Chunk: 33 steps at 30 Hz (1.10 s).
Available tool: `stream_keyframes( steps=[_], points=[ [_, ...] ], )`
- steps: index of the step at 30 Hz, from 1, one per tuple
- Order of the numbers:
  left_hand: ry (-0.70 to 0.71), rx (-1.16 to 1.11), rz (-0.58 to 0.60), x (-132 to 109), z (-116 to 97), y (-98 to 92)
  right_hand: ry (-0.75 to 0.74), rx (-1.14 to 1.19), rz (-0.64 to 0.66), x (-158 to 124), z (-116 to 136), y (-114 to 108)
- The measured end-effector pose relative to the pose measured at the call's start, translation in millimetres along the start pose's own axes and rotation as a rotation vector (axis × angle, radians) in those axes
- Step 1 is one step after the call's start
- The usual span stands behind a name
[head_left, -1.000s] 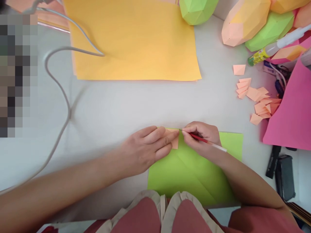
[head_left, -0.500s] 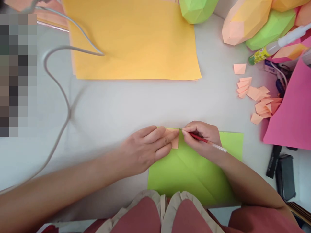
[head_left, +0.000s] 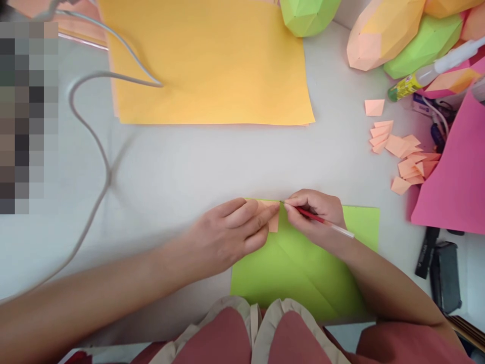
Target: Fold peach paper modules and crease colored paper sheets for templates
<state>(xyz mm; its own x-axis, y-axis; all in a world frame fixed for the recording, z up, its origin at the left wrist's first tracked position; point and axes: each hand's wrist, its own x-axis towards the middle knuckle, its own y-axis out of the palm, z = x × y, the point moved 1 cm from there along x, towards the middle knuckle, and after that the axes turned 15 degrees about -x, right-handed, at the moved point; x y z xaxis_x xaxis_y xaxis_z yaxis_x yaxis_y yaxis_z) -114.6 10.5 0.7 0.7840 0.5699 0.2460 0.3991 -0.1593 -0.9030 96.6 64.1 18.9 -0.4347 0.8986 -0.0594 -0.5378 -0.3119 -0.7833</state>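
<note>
A green sheet of paper [head_left: 288, 278] lies on the table near my body. On its far edge sits a small peach paper piece [head_left: 274, 225], mostly covered by my fingers. My left hand [head_left: 231, 232] presses flat on that piece, fingers stretched out. My right hand [head_left: 318, 215] grips a thin red pen [head_left: 311, 214] with a clear back end. The pen's tip touches down at the upper right corner of the peach piece, by the green sheet's far edge.
Large yellow sheets [head_left: 212, 76] lie at the back, crossed by a grey cable [head_left: 102, 141]. Several peach cut pieces [head_left: 411, 164] lie at the right beside a pink sheet [head_left: 450, 177]. Faceted paper shapes [head_left: 382, 33] and a glue bottle [head_left: 407, 87] stand behind; a black case [head_left: 446, 278] is at the right edge.
Almost nothing differs. My left hand has shifted very slightly on the peach piece; the pen and my right hand stay in place.
</note>
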Motion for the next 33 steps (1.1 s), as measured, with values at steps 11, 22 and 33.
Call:
stream_keyframes(
  steps=[11,22,33],
  points=[
    [-0.011,0.032,-0.047,1.0,0.3,0.9,0.013,0.133,-0.077,-1.9,-5.4,3.2],
    [0.032,0.084,-0.048,1.6,-6.9,-11.0,-0.726,-0.326,-0.161,-19.6,-13.3,10.4],
    [-0.142,0.211,0.033,-9.3,-39.2,-4.7,-0.802,-0.390,-0.105,-17.5,-8.0,3.0]
  ],
)
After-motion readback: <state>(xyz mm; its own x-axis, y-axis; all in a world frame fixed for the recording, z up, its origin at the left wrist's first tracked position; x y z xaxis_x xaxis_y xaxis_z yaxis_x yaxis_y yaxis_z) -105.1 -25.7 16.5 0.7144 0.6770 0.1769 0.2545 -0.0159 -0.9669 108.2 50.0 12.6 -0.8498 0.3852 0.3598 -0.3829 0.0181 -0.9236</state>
